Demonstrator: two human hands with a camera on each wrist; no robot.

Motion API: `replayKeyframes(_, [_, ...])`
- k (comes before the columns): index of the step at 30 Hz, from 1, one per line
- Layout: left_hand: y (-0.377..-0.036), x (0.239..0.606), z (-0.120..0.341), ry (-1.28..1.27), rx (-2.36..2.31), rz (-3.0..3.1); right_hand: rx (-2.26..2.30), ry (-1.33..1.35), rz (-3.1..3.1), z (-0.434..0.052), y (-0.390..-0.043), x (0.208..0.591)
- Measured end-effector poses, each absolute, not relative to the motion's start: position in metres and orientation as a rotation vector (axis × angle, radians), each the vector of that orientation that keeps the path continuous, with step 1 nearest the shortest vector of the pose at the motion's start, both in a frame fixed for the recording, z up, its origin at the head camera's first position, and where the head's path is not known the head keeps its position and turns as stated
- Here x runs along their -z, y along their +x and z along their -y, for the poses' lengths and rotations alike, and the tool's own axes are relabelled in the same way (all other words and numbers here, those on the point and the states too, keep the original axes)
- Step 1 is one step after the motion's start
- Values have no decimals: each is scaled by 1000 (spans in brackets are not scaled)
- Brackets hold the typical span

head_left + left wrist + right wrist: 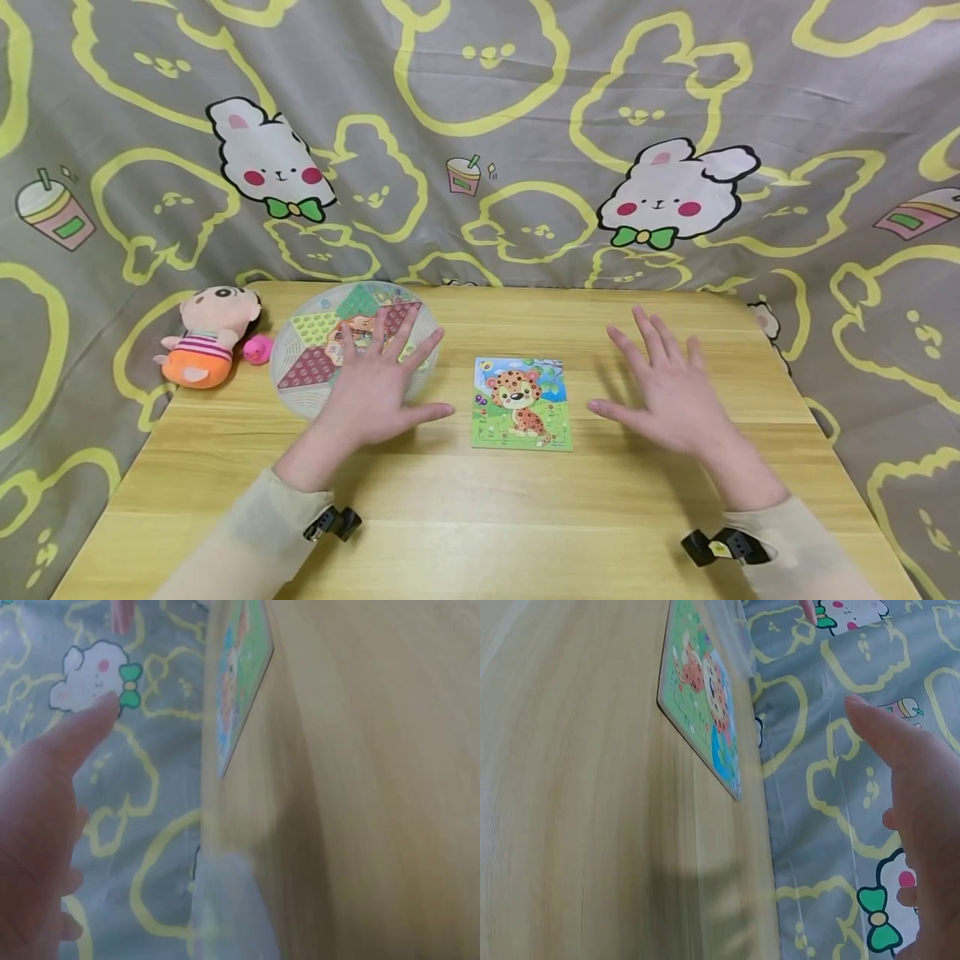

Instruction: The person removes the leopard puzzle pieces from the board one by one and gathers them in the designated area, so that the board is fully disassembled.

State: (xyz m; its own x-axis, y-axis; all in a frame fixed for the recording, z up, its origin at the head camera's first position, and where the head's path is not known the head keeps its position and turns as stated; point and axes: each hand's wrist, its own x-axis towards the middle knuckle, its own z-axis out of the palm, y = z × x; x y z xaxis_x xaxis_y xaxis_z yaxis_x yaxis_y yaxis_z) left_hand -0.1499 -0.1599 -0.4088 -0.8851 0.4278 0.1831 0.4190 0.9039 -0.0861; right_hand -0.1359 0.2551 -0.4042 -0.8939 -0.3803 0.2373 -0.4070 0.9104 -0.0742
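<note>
The leopard picture board (522, 404) lies flat on the desk (525, 525), about midway between the left and right edges and set in from the far edge, with the leopard's head toward the far edge and its feet toward the person. It sits between the two hands, and that is the relation that matters: it lies to the right of the left hand (373, 393) and to the left of the right hand (670, 393), just inside both thumbs. Seen from the head, the two thumb tips stand about equally near its side edges, so neither hand looks clearly closer. Its upright axis runs from near to far, across the line joining the hands; foreshortening hides which side is longer. Each grip is spread, fingers fanned and thumb reaching inward, holding nothing; the wrist views show both hands raised above the desk, apart from the board. The left fingers hang over a round game board (311, 371) by the far edge, toward the far left corner. Nearer that corner, a soft doll (208, 337) leans by the left edge, with a small pink toy (257, 349) just beside it.
</note>
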Motion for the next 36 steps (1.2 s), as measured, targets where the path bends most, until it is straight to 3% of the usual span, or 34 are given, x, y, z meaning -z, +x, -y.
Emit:
replayKeyframes(13, [-148, 416, 150, -752, 195, 2743, -329, 699, 2779, -237, -139, 406])
replayKeyframes(36, [-132, 437, 120, -783, 760, 2862, -1167, 894, 2774, -204, -158, 417])
